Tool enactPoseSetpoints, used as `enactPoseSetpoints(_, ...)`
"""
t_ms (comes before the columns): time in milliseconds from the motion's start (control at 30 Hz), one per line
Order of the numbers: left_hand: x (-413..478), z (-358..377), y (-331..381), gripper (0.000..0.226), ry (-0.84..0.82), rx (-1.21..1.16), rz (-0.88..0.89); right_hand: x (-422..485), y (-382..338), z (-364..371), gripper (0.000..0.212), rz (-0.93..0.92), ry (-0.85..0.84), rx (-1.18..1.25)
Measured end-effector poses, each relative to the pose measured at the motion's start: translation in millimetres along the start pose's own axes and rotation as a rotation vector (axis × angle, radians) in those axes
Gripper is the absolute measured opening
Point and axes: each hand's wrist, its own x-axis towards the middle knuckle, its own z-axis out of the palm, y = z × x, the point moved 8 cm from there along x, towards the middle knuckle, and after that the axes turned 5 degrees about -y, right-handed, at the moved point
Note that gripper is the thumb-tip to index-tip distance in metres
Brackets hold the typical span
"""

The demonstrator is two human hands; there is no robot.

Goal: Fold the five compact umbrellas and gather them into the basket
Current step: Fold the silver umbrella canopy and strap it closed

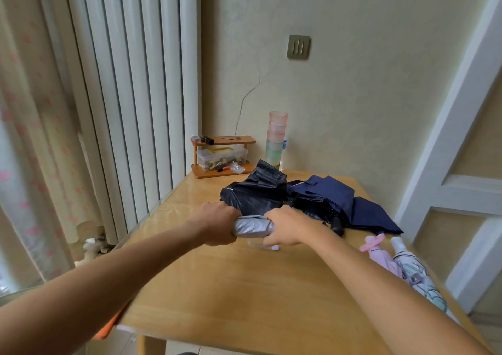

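Both hands are at the middle of the wooden table [231, 286], held close together on one silver umbrella [252, 227]. The left hand [220, 223] has its fingers curled round the umbrella's left end; the right hand [282, 227] is wrapped over the right end, so only a short silver stretch shows between them. The umbrella lies crosswise, low over the table top. Loose black cloth [255, 191] is bunched just beyond the hands and touches the silver part; whether it belongs to the same umbrella cannot be told. A navy umbrella [334, 200], only partly gathered, lies spread on the table behind the right hand, against the black cloth. Near the table's right edge a pink umbrella [380, 254] and a white patterned umbrella [415, 276] lie side by side, both rolled up. At the far corner stand a small wooden rack [222, 156] and a stack of plastic cups [277, 137].
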Motion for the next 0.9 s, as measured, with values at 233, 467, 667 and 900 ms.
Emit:
enactPoseSetpoints(233,-0.8,10.6,-8.3,0.022,-0.309,-0.468,0.006,-7.3,-8.2,-18.1,0.028,-0.074,0.188,-0.217)
enactPoseSetpoints(467,-0.4,-11.9,10.3,0.032,0.196,0.004,0.025,1.0,13.7,-9.2,0.025,0.019,0.076,-0.041)
enactPoseSetpoints(667,3.4,2.6,12.8,0.028,0.112,0.035,-0.055,4.8,26.8,7.7,0.035,0.044,-0.082,0.101)
enactPoseSetpoints(900,-2.0,35.5,-12.8,0.024,-0.126,-0.762,-0.331,-2.9,14.0,-18.6,0.066,-0.037,0.58,-0.177)
